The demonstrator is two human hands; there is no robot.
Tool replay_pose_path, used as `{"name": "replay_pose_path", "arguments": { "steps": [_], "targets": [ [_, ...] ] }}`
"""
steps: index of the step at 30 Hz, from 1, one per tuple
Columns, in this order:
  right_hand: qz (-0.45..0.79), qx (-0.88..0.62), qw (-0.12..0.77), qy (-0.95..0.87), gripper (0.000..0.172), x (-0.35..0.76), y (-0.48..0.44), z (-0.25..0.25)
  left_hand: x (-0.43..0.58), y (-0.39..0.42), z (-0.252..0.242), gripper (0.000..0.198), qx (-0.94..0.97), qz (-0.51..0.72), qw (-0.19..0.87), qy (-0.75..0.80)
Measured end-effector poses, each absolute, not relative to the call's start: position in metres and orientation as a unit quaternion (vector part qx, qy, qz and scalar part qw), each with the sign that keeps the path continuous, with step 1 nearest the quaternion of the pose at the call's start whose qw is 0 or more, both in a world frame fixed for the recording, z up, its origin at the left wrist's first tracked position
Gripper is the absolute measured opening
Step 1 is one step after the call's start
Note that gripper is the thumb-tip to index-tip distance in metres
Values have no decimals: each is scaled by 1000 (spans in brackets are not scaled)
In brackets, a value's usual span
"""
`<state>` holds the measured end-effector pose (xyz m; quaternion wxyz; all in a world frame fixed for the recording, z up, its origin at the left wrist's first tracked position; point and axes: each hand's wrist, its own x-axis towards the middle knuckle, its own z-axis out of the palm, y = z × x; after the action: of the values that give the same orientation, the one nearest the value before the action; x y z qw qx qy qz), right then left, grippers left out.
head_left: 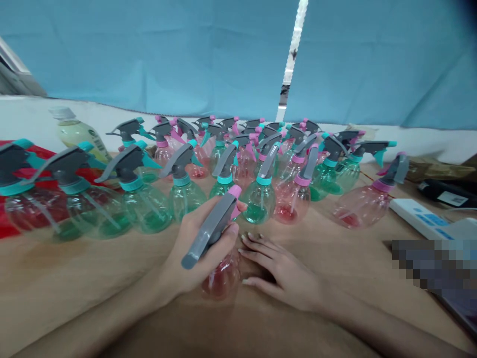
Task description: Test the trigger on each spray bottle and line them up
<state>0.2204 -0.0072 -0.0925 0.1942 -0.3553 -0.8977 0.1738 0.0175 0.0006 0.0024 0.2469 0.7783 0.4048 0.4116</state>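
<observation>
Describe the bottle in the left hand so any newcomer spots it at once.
Before the blue sheet, rows of spray bottles stand on a brown table. Nearer the viewer, the left hand grips a pink bottle with a pink nozzle. Unlike its neighbours, it is held.

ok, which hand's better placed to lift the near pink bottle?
Left, I'd say: the left hand is wrapped around the top of the near pink bottle. The right hand is spread palm-down at the table beside it, gripping nothing.
</observation>
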Motion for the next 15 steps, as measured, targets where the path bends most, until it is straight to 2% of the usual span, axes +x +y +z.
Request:
{"name": "replay_pose_path", "arguments": {
  "steps": [15],
  "targets": [
    [173, -356, 179, -901, 57, 222, -7, -92, 18, 2, 2, 20, 778, 418, 236, 405]
  ]
}}
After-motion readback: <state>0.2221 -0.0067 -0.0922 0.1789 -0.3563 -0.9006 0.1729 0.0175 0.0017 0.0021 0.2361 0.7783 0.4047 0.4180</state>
